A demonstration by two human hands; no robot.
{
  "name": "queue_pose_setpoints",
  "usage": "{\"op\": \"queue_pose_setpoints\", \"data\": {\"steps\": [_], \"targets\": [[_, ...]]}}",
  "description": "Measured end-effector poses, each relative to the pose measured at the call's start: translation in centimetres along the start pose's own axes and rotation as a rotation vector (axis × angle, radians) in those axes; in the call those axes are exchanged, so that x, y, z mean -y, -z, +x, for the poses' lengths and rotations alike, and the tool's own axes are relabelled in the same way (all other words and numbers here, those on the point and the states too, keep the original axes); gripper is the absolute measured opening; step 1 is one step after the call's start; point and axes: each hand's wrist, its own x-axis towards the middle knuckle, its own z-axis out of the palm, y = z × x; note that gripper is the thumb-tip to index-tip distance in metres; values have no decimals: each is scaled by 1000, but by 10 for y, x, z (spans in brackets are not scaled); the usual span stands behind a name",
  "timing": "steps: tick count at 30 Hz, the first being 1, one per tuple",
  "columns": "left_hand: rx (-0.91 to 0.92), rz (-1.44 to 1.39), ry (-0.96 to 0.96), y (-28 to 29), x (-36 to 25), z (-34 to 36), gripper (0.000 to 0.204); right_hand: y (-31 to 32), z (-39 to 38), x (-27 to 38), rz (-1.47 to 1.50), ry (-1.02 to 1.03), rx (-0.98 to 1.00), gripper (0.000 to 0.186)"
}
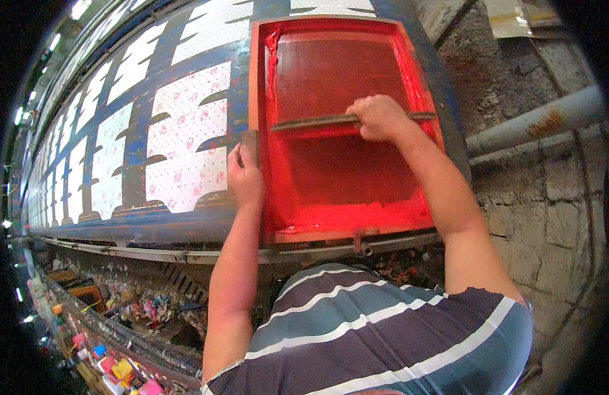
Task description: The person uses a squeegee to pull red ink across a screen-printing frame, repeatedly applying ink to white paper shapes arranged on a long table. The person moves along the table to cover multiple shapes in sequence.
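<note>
Fingers of the left hand [244, 176] curl closed on the left rail of the red printing screen frame [347, 230]. Farther in, the right hand [381, 117] grips the wooden squeegee [311, 122] lying across the screen's middle, fist shut.

Long blue printing table [136, 227] runs far off left. White printed fabric pieces [186, 141] lie in rows along it. Red-inked screen frame [344, 230] sits just right of the nearest pieces.
</note>
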Motion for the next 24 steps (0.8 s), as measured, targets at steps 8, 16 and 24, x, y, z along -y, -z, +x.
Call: {"op": "queue_pose_setpoints", "data": {"steps": [8,16,24], "targets": [[-82,-6,-98,-11,25,6,58,-28,-141,108,96,-45,27,36],[-29,207,-41,-3,8,0,67,-41,-199,159,52,22,-100,58],[60,177,137,-4,18,10,56,-42,-235,112,397,158,-104,55]]}}
